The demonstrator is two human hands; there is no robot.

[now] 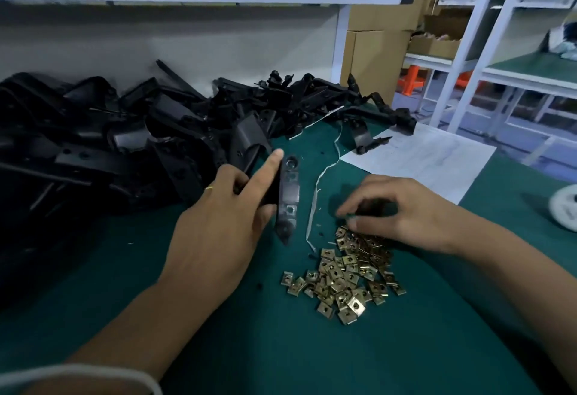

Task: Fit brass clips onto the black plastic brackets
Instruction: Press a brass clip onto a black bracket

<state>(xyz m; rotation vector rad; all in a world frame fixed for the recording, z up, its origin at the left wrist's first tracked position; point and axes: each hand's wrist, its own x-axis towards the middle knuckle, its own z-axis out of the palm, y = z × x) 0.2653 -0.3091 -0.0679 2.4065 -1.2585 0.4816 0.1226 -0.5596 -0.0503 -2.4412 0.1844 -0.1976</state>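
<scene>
Right hand [402, 210] fingertips blurred over brass clips [346, 276]

Black bracket [288, 198] held near-upright at frame centre; loose brass clips [346, 273] heaped lower right on the mat.

Two hands [218, 207], one held bracket [287, 198]

no legible text, labels or numbers
</scene>
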